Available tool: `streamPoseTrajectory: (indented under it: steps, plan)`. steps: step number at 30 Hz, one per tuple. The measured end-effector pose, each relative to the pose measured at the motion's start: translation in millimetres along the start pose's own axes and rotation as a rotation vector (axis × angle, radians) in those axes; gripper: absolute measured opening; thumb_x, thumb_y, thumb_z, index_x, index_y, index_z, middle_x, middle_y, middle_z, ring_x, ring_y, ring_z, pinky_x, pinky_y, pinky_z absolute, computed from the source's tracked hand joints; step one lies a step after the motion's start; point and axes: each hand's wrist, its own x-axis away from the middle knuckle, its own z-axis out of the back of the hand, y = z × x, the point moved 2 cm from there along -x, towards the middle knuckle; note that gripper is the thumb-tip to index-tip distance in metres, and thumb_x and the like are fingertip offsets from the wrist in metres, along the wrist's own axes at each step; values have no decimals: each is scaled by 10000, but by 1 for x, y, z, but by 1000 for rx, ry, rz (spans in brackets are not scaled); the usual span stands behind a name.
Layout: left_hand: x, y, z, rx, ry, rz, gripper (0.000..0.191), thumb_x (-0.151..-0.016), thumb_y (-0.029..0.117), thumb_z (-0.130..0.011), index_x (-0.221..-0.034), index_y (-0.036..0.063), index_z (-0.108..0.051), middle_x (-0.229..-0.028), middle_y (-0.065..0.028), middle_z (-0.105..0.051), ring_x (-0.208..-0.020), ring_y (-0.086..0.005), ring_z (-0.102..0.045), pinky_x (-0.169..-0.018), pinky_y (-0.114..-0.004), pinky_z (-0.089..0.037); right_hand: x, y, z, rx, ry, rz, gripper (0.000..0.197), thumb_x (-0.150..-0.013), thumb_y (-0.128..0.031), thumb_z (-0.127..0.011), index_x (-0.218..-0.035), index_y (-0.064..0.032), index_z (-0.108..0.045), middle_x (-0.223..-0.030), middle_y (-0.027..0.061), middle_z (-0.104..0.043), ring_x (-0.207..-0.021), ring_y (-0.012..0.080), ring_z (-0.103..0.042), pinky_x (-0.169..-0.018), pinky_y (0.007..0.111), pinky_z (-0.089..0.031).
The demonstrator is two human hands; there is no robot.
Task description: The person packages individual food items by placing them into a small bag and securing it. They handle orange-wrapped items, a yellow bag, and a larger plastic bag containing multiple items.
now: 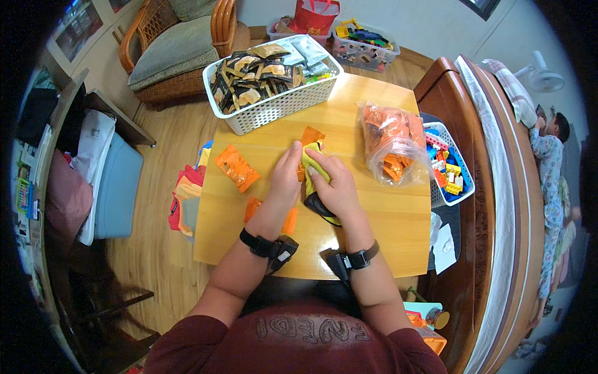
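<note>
Over the middle of a wooden table (373, 224), my left hand (286, 175) grips an orange wrapped packet (312, 135), partly covered by my fingers. Against it, my right hand (334, 187) holds a yellow and black cloth item (322, 205), which looks like a sock or glove. Another orange packet (237, 168) lies flat to the left. More orange wrapping (288, 222) shows beneath my left forearm. At the table's right stands a clear plastic bag (395, 140) filled with orange packets. Both wrists wear black straps with small devices.
A white perforated basket (280, 105) of black-and-gold and silver packets stands at the table's back. To the right are a basket of toy bricks (451, 175) and a bed (504, 210) with a person (551, 154) lying on it. A wicker armchair (177, 56) stands back left.
</note>
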Motion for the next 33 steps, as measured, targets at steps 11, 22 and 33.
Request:
streamPoseTrajectory:
  steps: [11,22,33]
  plan:
    - [-7,1,12,100,69,-60,368,-1092,245,-400,-1332,-11,-513,-1217,-117,-626,-1095,-217,-609,-984,-366,-479,7,-9,-9,2,-43,108,341,-836,-149,-714,-1174,-197,-719,-908,134,-631,-865,323,-651,-749,406,-533]
    - [-7,7,15,161,101,-69,366,-1084,209,-384,-1380,8,-462,-1284,-151,-588,-1173,-264,-577,-1037,-415,-455,9,-8,-14,12,-55,105,314,-799,-76,-768,-1107,-139,-756,-906,116,-631,-833,285,-637,-747,358,-517]
    - [-9,-2,22,165,203,-63,383,-1084,249,-435,-1339,-25,-516,-1224,-128,-616,-1087,-224,-617,-972,-363,-491,0,-2,-5,-317,89,-60,299,-863,-96,-724,-1161,-94,-736,-1045,142,-704,-955,255,-677,-848,342,-525]
